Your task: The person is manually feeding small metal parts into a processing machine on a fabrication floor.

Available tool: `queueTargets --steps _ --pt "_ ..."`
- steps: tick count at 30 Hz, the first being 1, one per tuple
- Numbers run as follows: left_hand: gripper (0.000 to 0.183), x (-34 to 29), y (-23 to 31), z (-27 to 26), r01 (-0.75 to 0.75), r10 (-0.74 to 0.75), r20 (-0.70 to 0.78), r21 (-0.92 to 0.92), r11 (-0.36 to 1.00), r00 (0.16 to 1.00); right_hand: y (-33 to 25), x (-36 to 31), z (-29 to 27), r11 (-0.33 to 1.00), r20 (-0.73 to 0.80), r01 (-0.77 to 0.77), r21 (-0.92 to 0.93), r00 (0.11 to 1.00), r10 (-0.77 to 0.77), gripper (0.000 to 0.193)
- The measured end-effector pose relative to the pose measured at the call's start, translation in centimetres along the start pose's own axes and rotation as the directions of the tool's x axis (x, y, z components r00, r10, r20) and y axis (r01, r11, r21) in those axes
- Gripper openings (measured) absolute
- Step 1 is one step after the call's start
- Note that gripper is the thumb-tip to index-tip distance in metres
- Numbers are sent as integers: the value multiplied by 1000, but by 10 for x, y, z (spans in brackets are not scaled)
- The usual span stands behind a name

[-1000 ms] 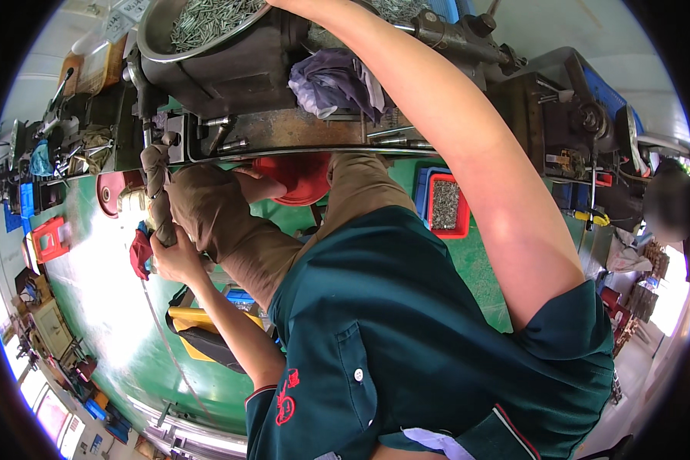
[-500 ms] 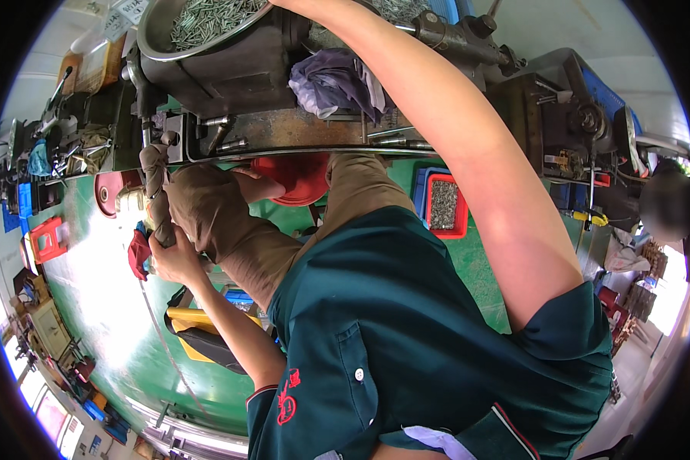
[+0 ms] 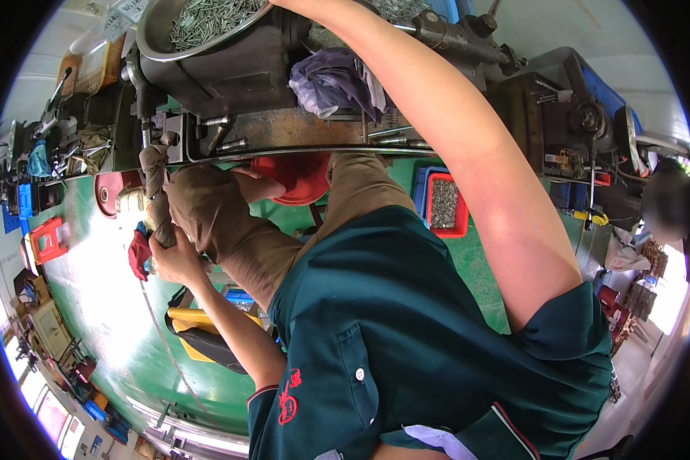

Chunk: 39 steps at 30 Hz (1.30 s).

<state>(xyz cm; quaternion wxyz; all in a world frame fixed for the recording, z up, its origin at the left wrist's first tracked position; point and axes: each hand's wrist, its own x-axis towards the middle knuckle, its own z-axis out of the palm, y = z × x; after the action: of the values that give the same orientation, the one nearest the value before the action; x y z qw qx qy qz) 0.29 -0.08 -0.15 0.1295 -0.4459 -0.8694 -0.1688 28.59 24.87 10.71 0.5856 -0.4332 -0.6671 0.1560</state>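
Observation:
My left hand [image 3: 178, 259] is closed around the lower part of a lever wrapped in brown cloth [image 3: 155, 170], beside my left knee. A red cloth [image 3: 139, 254] hangs next to its fingers. My right arm stretches up over the bench to the top edge, where only a bit of my right hand [image 3: 285, 3] shows by the rim of a round metal bowl [image 3: 152, 47]; its fingers are cut off from view. Many small metal pins [image 3: 211, 21] fill that bowl, which rests on a dark machine block [image 3: 215, 88].
A crumpled purple-grey rag [image 3: 330, 80] lies on the machine, above a tray [image 3: 284, 130] with metal rods. Under the bench are a red tub [image 3: 303, 188] and a red bin [image 3: 462, 218] of small parts. A yellow-and-black object [image 3: 195, 333] is by my left forearm.

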Motion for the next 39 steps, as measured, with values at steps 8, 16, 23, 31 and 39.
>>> queueTargets --steps 8,16,23,31,39 --pt "37 0 1 -1 5 -5 -11 -15 1000 1000 -2 0 -1 1000 13 29 -11 999 -29 31" --pt "38 0 0 1 -15 15 -19 -6 1000 1000 0 1 -1 995 23 52 -80 998 -50 30" --pt "37 0 0 0 -5 5 -17 1 1000 1000 -2 0 -1 997 22 29 -66 999 -28 30" --pt "37 0 1 1 -21 20 -34 -11 1000 999 -1 1 -1 999 30 15 -42 999 -14 29" --pt "36 1 1 0 -13 13 -21 -4 1000 1000 0 1 -1 999 36 10 -52 999 -8 30"
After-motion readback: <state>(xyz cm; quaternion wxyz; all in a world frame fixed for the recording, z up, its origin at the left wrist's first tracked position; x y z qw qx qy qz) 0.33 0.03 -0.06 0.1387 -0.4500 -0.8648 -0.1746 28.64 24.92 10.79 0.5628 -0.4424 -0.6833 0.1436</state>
